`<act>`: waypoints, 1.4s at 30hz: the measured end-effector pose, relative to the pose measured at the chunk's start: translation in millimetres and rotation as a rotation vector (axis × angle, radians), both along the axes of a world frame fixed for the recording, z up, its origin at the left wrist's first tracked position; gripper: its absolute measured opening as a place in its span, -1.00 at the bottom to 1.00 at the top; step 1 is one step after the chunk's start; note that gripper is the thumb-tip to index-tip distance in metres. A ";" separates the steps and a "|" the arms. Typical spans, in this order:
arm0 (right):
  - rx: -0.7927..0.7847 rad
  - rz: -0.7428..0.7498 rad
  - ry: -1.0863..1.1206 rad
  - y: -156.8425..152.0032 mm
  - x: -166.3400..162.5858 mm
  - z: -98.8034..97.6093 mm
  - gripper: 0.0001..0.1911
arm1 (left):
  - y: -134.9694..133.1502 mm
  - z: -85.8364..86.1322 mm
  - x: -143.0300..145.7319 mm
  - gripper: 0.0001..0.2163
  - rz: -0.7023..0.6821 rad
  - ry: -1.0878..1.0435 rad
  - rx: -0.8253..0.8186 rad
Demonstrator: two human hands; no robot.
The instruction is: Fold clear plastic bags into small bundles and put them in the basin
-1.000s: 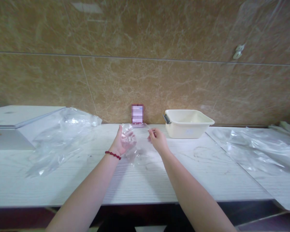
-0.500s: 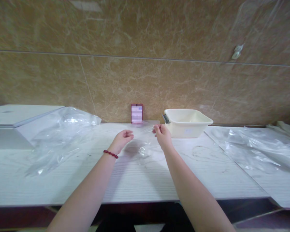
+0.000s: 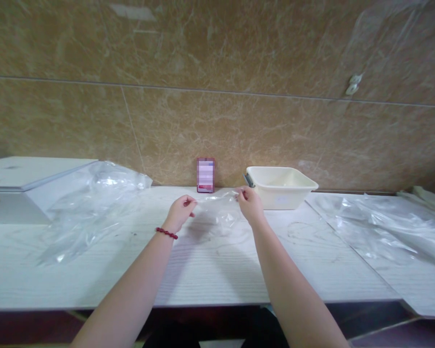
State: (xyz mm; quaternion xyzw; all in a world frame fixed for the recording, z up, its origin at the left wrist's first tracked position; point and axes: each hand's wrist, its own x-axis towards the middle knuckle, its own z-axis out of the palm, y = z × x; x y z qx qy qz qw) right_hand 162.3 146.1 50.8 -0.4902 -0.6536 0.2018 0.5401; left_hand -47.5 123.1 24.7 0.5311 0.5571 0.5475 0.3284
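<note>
two hands point(image 3: 180, 212) point(image 3: 252, 205), one clear bag point(image 3: 223, 215), one tub point(image 3: 297, 195)

There's a phone point(image 3: 206, 175) standing up by the brown marbled wall point(image 3: 217, 125), a cream tub point(image 3: 295, 198) with a grey handle point(image 3: 249, 181) off to its right, and a white box point(image 3: 39, 173) way over left on the table point(image 3: 210, 285).

Your left hand point(image 3: 180, 213) and right hand point(image 3: 252, 205) pinch clear plastic point(image 3: 223, 215) between them over the surface point(image 3: 210, 275), near a cream tub point(image 3: 282, 195).
</note>
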 end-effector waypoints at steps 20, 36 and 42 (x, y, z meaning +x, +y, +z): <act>-0.294 0.048 0.102 62.1 -16.3 46.7 -0.85 | 58.9 53.3 0.2 -0.70 -0.129 -0.052 0.055; 0.117 0.067 0.071 57.9 -20.9 55.9 -0.70 | 58.2 82.7 -10.2 -0.84 -0.092 0.221 0.383; 0.194 0.210 -0.123 28.8 -6.1 22.5 -0.72 | 44.5 56.2 -25.8 -0.88 -0.214 0.340 0.410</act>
